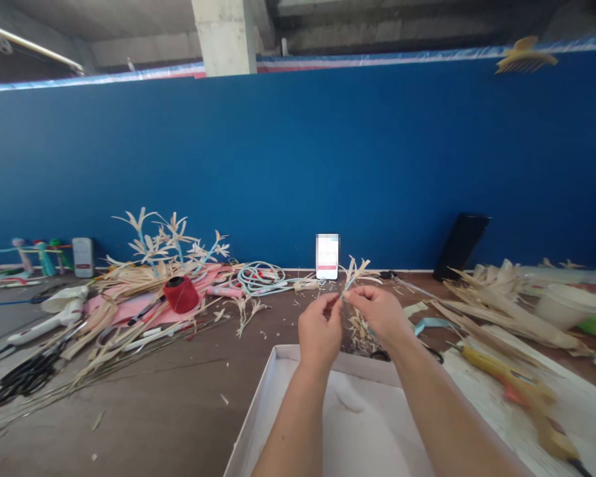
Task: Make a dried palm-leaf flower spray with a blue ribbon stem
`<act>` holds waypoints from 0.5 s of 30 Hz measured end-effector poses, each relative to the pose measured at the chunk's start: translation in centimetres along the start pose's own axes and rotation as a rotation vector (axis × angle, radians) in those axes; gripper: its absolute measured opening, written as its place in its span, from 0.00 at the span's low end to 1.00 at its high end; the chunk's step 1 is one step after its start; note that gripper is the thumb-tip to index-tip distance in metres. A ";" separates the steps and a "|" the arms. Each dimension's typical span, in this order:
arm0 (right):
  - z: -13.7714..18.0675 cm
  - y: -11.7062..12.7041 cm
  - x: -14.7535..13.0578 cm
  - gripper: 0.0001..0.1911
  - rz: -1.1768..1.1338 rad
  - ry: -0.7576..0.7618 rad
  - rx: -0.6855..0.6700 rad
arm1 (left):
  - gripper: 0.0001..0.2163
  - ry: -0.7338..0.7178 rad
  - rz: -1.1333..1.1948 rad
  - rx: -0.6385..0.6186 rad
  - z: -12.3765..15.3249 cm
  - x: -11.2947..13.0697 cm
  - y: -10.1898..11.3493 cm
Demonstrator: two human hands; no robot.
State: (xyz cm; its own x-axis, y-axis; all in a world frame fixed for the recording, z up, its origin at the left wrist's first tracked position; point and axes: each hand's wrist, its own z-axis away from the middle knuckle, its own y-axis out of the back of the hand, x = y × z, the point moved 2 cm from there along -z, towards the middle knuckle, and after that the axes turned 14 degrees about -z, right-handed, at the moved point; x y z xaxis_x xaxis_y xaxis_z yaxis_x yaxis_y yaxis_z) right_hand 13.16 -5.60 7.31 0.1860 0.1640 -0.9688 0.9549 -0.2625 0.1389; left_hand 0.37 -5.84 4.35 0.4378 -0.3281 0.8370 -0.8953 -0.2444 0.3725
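My left hand (320, 331) and my right hand (377, 315) are raised together above a white box (273, 391), fingers pinched. Between them they hold a small straw flower (353, 273) with pale pointed petals on a thin light-blue stem. The fingertips of both hands meet at the stem just below the petals. More dried straw strips (360, 328) lie on the brown table right behind my hands.
Left: finished straw flowers (171, 242), a red thread spool (181, 293), black scissors (24, 377), a white glue gun (49, 318). Coiled light-blue cord (258, 275) and a phone (327, 256) lean by the blue wall. Right: corn husks (501, 298), a yellow glue gun (516, 391), a white bowl (566, 305).
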 end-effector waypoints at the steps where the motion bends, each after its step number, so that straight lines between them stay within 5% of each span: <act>1: -0.1 0.1 0.0 0.18 -0.011 0.009 -0.005 | 0.13 0.045 0.071 -0.020 -0.1 -0.1 0.0; 7: -0.2 0.5 0.3 0.18 -0.023 0.044 -0.035 | 0.17 0.268 0.367 -0.198 -0.7 -0.5 0.2; 15: 0.0 0.7 -0.5 0.15 -0.006 0.081 -0.107 | 0.16 0.343 0.619 -0.357 -0.6 -0.2 0.4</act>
State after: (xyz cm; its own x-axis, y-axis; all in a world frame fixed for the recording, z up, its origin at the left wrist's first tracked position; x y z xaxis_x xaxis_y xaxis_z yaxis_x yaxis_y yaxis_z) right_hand 13.72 -5.89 7.89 0.1945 0.2423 -0.9505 0.9744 -0.1593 0.1588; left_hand -0.14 -5.37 4.62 -0.1463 0.0049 0.9892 -0.9654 0.2174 -0.1438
